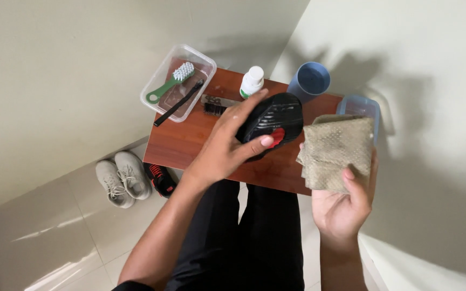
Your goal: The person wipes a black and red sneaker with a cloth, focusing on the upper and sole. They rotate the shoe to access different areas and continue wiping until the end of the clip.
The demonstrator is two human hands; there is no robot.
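Head view, looking straight down over black-clad knees: left hand (223,146) reaching forward from a bare forearm, palm down, fingers spread and wrapped over a black shoe (274,122) with a red patch on its sole, thumb pressed beside that patch, shoe held sole-up just above the small wooden table (184,141); right hand (343,207) raised palm-up at the table's near right corner, thumb clamping a folded grey-green cloth (337,151) against the fingers, cloth just beside the shoe's toe. On the table's far side: clear plastic tray (160,81) holding a green-handled scrub brush (171,82) and a thin black brush (179,102), a dark-bristled brush (215,106) lying flat, a white bottle (252,82), a blue cup (309,81), a pale blue tub (358,106) half covered by the cloth. On the floor, left of the table: pair of grey sneakers (122,178), and a black shoe with red laces (161,178) partly tucked under the table edge. Upper of the held shoe hidden beneath the hand; right-hand fingertips hidden behind the cloth; tub contents not discernible
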